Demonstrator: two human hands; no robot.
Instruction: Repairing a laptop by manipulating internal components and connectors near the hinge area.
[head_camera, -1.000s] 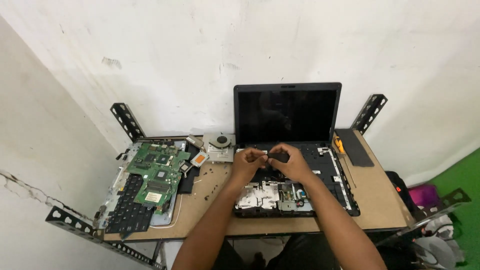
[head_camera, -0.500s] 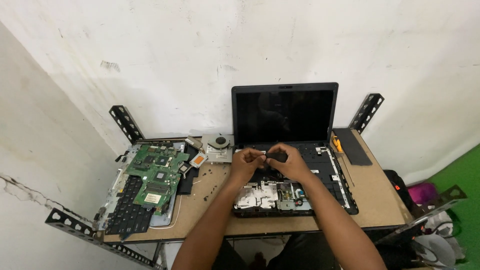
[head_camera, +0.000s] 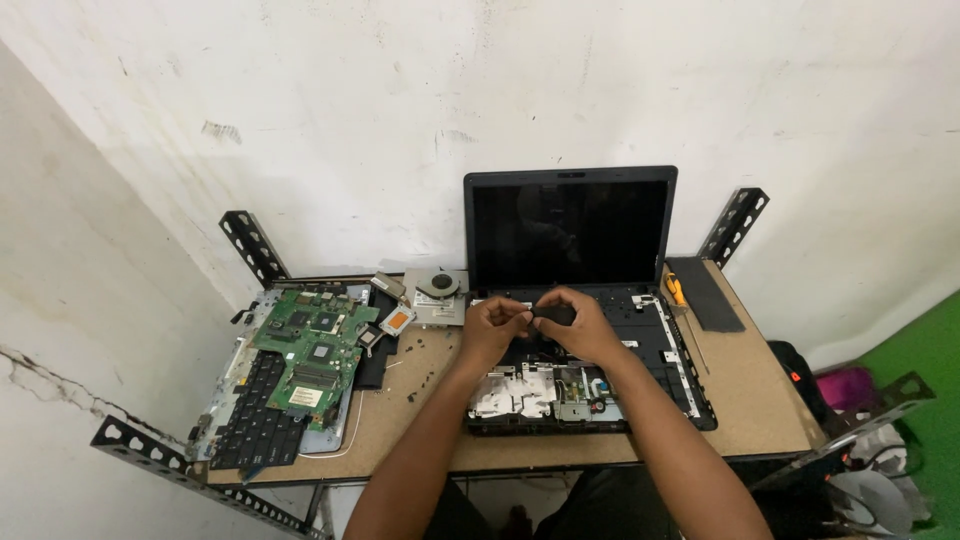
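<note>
Whitewashed wall behind, wooden bench (head_camera: 400, 420) in front of me. Opened laptop (head_camera: 580, 330) sits on it, screen up, keyboard removed, base internals exposed. Both my hands over the base: left hand (head_camera: 492, 328) and right hand (head_camera: 585, 325) pinch a small black part (head_camera: 553, 315) between the fingertips, fingers clamped on it. Green motherboard (head_camera: 315, 350) lies on the loose keyboard (head_camera: 250, 415) at left, cooling fan (head_camera: 437, 292) beside it.

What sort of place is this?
Probably a small electronics repair bench: an opened black laptop on a brown wooden table, a bare green circuit board and a detached black keyboard.
</note>
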